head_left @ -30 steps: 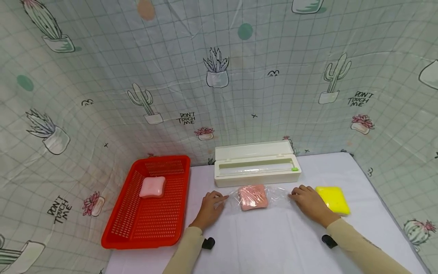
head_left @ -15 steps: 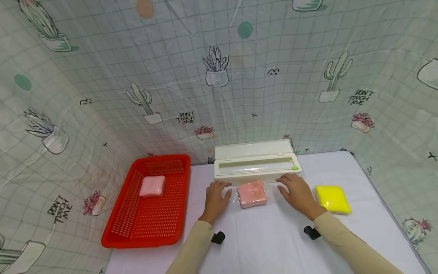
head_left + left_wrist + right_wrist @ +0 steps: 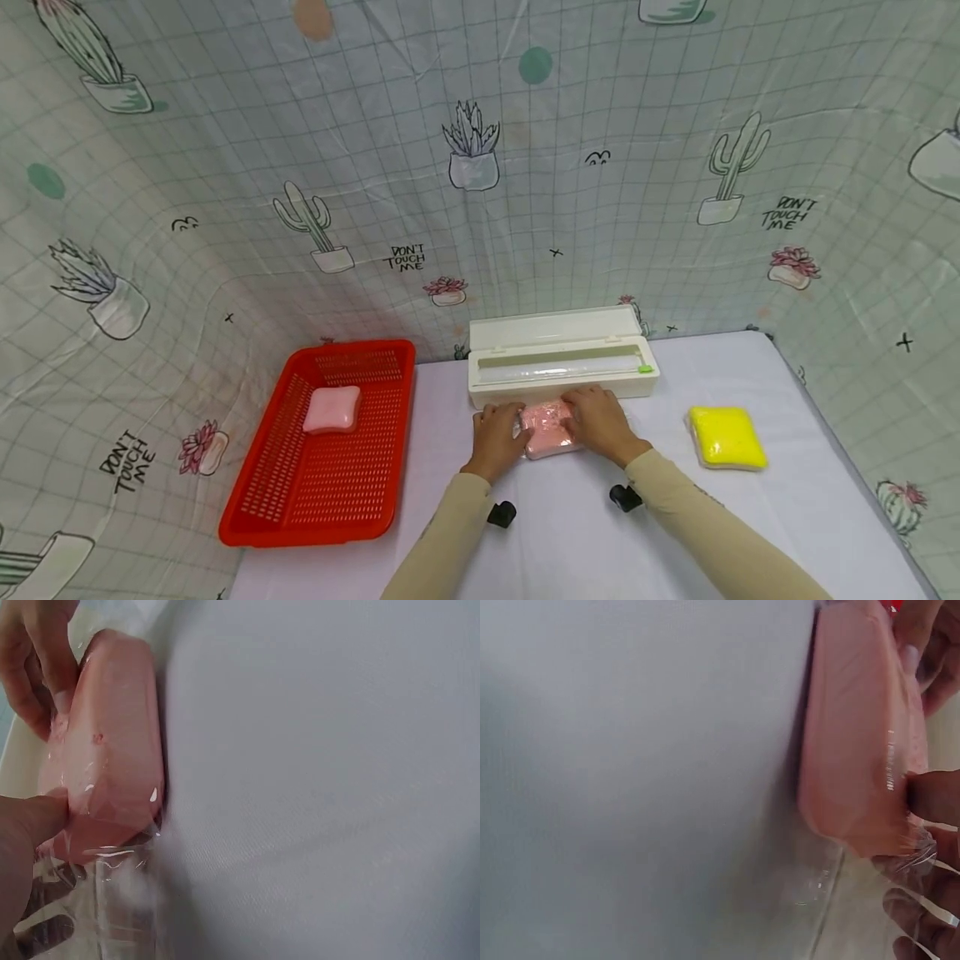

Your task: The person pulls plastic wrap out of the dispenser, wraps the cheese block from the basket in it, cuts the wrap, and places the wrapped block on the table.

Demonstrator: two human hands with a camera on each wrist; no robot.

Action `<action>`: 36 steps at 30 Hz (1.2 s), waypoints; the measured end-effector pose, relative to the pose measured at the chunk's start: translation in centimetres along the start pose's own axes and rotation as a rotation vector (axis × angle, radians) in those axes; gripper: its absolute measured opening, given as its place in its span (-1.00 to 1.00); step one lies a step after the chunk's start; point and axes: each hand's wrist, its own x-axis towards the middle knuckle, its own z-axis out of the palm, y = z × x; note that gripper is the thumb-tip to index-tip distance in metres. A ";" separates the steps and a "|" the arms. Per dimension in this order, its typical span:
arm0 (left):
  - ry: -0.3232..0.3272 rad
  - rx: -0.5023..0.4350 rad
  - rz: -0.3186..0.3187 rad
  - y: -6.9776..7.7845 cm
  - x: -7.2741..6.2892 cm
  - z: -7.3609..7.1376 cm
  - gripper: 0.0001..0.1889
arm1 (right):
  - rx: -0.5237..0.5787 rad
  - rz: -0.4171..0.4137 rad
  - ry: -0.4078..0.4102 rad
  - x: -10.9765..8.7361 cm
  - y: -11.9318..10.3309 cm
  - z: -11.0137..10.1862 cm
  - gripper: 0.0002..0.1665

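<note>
Lying flat, the pink block (image 3: 547, 431) runs left-to-right.

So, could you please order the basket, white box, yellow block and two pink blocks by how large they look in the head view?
Basket
White box
Yellow block
Basket's pink block and held pink block: unranked, as the left hand and right hand partly cover the latter.

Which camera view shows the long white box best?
The head view: the white box appears there nearly whole, lid raised, roll visible inside. Both wrist views show only pale parts of it, near frame edges.
</note>
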 end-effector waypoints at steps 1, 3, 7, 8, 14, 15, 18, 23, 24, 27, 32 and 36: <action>0.000 0.005 0.015 -0.1 0.0 0.1 -0.51 | 0.000 0.002 -0.004 -0.1 0.0 -0.1 -0.53; -0.003 0.012 0.043 -0.2 0.2 0.2 -0.49 | 0.007 0.005 -0.014 -0.2 -0.1 -0.4 -0.55; -0.014 -0.020 0.076 -0.1 0.5 0.1 -0.50 | 0.014 -0.004 -0.040 -0.4 -0.2 -0.8 -0.63; -0.020 -0.033 0.080 0.0 0.6 0.1 -0.51 | 0.024 -0.007 -0.045 -0.4 -0.3 -0.9 -0.66; -0.060 -0.041 0.108 0.6 0.7 -0.4 -0.59 | 0.036 -0.037 -0.047 -0.7 -0.3 -1.3 -0.78; -0.066 -0.035 0.117 0.7 0.7 -0.5 -0.60 | 0.029 -0.035 -0.054 -0.8 -0.3 -1.3 -0.77; -0.091 0.006 0.147 0.9 0.8 -0.6 -0.60 | 0.023 -0.018 -0.107 -1.0 -0.4 -1.5 -0.69; -0.120 0.102 0.234 1.2 0.9 -0.5 -0.61 | 0.038 0.006 -0.209 -1.8 -0.7 -2.0 -0.68; -0.123 0.108 0.256 1.3 0.8 -0.5 -0.61 | 0.043 0.006 -0.222 -2.1 -0.8 -2.1 -0.69; -0.114 0.106 0.336 1.2 0.6 -0.6 -0.61 | 0.081 0.004 -0.252 -2.8 -1.2 -2.2 -0.69; -0.128 0.088 0.436 1.2 0.1 -0.5 -0.62 | 0.184 0.071 -0.279 -4.4 -2.3 -2.2 -0.65; -0.093 0.138 0.449 1.4 -0.5 -0.3 -0.63 | 0.219 0.077 -0.258 -5.8 -2.6 -2.2 -0.69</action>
